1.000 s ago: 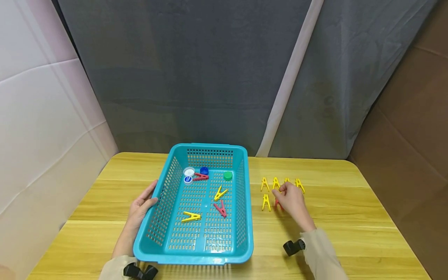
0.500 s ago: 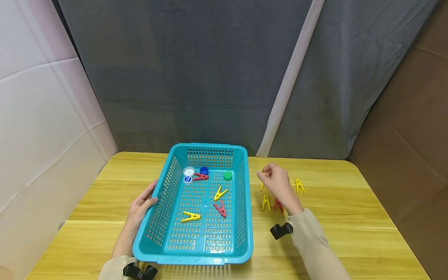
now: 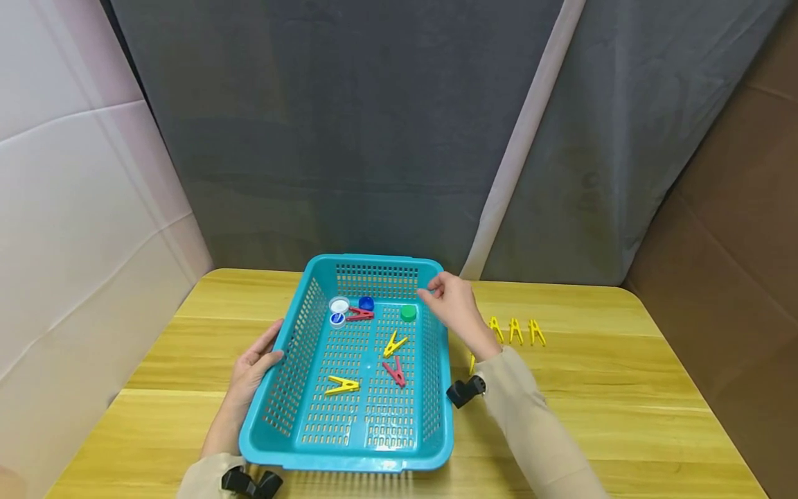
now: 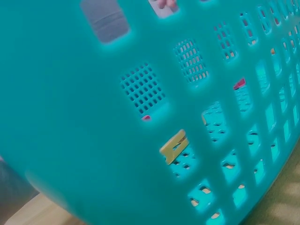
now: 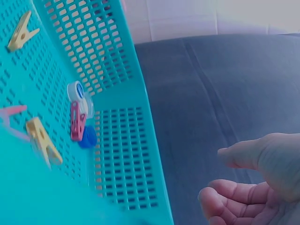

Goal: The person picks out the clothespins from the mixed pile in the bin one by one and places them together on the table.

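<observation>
My left hand (image 3: 252, 367) grips the left rim of a blue plastic basket (image 3: 358, 460), its thumb over the edge. Above the basket's right rim is my right hand (image 3: 458, 308), near a green bottle cap (image 3: 408, 313). In the right wrist view the thumb and loosely bent fingers (image 5: 234, 197) stand apart with nothing between them. Inside the basket lie yellow clothespins (image 3: 342, 385), red clothespins (image 3: 394, 372), a blue cap (image 3: 366, 303) and white round caps (image 3: 339, 305). The left wrist view is mostly filled by the basket's side wall (image 4: 70, 117).
Several yellow clothespins (image 3: 515, 331) stand in a row on the wooden table (image 3: 611, 388), right of the basket. My right arm partly covers another yellow clothespin (image 3: 472, 364). A grey cloth (image 3: 349, 138) hangs behind the table.
My right hand has moved left and away from the clothespins on the table, to above the basket's right rim. The left hand keeps its hold on the basket.
</observation>
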Motion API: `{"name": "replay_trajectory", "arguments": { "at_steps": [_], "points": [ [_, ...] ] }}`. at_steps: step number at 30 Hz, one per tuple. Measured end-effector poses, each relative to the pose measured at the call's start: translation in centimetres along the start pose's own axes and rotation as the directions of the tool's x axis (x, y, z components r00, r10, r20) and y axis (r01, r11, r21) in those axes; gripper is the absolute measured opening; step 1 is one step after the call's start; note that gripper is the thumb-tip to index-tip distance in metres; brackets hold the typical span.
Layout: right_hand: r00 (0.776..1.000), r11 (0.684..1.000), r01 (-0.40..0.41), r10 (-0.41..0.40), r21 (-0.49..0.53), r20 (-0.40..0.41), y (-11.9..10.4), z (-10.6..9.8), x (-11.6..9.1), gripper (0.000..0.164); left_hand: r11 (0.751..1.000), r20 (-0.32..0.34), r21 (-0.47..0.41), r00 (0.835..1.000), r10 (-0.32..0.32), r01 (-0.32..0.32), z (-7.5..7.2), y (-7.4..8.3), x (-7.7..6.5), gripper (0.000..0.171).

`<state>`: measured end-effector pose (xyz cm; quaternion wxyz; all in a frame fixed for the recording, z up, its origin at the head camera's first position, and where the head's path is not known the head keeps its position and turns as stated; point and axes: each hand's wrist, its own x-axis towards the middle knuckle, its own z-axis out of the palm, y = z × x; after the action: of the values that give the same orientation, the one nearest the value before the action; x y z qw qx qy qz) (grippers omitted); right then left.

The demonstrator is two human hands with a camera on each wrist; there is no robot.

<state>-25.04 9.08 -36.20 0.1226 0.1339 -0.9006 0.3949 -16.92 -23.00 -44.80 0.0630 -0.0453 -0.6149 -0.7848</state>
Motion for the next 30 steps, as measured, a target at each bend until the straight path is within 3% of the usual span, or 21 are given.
{"name": "replay_trajectory", "arguments": {
  "at_steps": [12, 30],
  "points": [
    [0.996, 0.996, 0.012, -0.019, 0.086, 0.091, -2.1, 2.7, 1.3, 0.017, 1.0, -0.004, 0.019, 1.0, -0.011, 0.011, 0.0, 0.1, 0.0, 0.051],
    [0.963, 0.989, -0.141, 0.126, 0.05, 0.237, -3.3, 7.2, 2.4, 0.018, 1.0, 0.006, 0.019, 1.0, -0.019, 0.019, -0.1, 0.1, 0.0, 0.051]
  ]
}}
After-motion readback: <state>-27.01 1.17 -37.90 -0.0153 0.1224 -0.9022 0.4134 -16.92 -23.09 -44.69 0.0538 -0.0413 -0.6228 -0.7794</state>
